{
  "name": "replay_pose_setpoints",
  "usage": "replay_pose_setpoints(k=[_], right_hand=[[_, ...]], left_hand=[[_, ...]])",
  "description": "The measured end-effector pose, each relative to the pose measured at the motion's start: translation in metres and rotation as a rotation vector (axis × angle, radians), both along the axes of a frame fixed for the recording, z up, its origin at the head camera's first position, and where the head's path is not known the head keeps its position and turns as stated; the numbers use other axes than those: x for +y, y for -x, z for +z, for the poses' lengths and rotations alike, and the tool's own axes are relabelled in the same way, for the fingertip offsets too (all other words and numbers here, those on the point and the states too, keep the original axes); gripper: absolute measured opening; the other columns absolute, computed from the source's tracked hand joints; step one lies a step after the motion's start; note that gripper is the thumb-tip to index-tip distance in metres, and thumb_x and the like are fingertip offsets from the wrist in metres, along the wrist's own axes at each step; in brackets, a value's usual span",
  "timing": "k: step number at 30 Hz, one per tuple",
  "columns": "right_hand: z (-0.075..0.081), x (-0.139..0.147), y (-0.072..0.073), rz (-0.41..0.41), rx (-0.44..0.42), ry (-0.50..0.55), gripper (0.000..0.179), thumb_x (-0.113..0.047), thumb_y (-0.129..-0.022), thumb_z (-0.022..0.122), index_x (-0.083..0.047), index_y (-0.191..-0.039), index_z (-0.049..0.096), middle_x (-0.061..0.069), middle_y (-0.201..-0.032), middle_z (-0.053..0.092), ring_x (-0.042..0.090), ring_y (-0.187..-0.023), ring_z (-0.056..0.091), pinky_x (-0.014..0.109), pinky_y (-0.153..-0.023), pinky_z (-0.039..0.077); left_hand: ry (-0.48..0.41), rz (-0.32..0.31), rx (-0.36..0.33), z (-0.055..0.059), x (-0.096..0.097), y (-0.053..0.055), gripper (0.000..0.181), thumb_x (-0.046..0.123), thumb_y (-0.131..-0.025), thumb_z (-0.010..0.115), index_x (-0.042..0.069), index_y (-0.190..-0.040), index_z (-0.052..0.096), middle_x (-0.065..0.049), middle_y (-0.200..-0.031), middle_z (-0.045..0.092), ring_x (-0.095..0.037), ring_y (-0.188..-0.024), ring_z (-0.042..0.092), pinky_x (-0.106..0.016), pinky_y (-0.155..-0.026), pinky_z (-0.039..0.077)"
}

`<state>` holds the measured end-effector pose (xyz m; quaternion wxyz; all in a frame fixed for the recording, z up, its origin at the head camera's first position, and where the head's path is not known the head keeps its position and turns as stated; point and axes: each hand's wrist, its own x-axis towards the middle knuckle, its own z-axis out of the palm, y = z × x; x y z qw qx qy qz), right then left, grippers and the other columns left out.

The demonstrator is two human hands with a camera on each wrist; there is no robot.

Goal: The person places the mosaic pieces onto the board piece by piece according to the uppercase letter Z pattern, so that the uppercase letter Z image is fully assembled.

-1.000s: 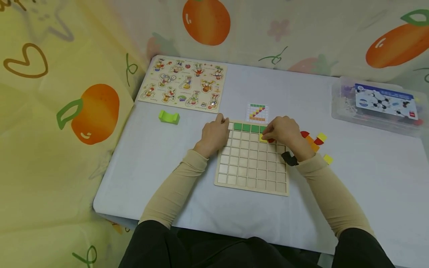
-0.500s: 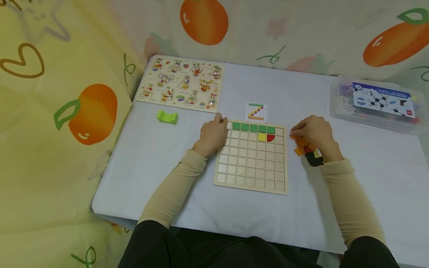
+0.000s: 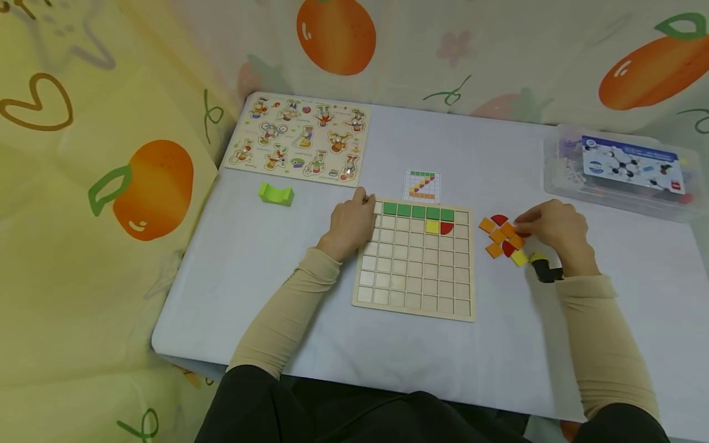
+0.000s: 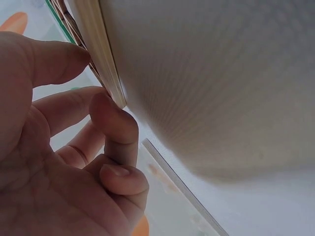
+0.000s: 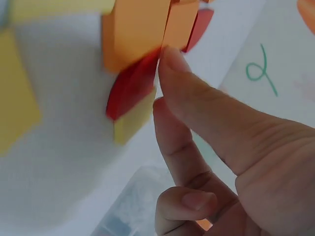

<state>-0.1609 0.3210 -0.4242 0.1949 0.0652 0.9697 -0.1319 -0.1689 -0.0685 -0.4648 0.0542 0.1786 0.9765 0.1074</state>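
A wooden grid board (image 3: 414, 271) lies in front of the person, with a row of green tiles (image 3: 418, 211) near its top. Beneath that row sit a yellow tile (image 3: 432, 227) and a red quarter-circle tile (image 3: 446, 228). My left hand (image 3: 352, 223) grips the board's upper left corner, its thumb and fingers at the wooden edge in the left wrist view. To the board's right, my right hand (image 3: 556, 229) pinches a red quarter-circle tile (image 5: 130, 91) between thumb and index finger, beside a cluster of orange tiles (image 3: 498, 235) with red and yellow ones.
A small pattern card (image 3: 422, 186) lies just beyond the board. A picture puzzle board (image 3: 296, 138) and a lime-green block (image 3: 276, 194) are at the left. At the back right stands a clear plastic box (image 3: 570, 191). A printed curtain surrounds the table.
My right hand has left the board, where the red tile now shows beside the yellow one, and moved right to the far side of the loose tiles. My left hand stays at the board's corner.
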Motion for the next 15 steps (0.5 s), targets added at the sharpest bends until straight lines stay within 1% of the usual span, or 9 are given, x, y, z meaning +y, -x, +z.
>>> replay_pose_setpoints(k=[4,7,11,15], right_hand=[[0.0011,0.0075,-0.0035,-0.035,0.004,-0.038,0.042,-0.044,-0.090,0.077,-0.006,-0.108,0.079,0.028,-0.112,0.071,0.049,-0.102,0.058,0.053,-0.075,0.047],[0.0010,0.0092,-0.0048,-0.061,-0.023,-0.080,0.050,-0.049,-0.086,0.080,-0.004,-0.107,0.077,0.030,-0.109,0.069,0.046,-0.094,0.058,0.049,-0.069,0.045],[0.0003,0.0081,-0.0051,-0.084,-0.054,-0.082,0.054,-0.049,-0.087,0.078,-0.002,-0.115,0.074,0.033,-0.119,0.065,0.049,-0.099,0.057,0.048,-0.069,0.044],[0.0008,0.0070,-0.0038,-0.079,-0.051,-0.021,0.049,-0.041,-0.091,0.076,0.000,-0.117,0.072,0.035,-0.126,0.061,0.051,-0.105,0.055,0.050,-0.073,0.046]], left_hand=[[-0.006,0.007,0.000,0.0011,0.0000,-0.0002,0.048,0.022,-0.106,0.056,-0.001,-0.149,0.052,-0.017,-0.136,0.059,-0.031,-0.081,0.072,-0.042,-0.073,0.059],[-0.014,0.011,-0.002,0.0021,-0.0001,-0.0005,0.048,0.021,-0.106,0.056,-0.001,-0.149,0.052,-0.017,-0.135,0.059,-0.032,-0.082,0.072,-0.043,-0.074,0.059],[-0.019,0.011,-0.005,0.0025,0.0002,-0.0010,0.048,0.021,-0.106,0.056,-0.001,-0.149,0.052,-0.017,-0.135,0.059,-0.032,-0.082,0.072,-0.043,-0.075,0.059],[-0.017,0.005,0.010,0.0014,0.0007,-0.0012,0.048,0.021,-0.106,0.056,-0.001,-0.148,0.053,-0.017,-0.134,0.059,-0.031,-0.079,0.072,-0.042,-0.073,0.059]])
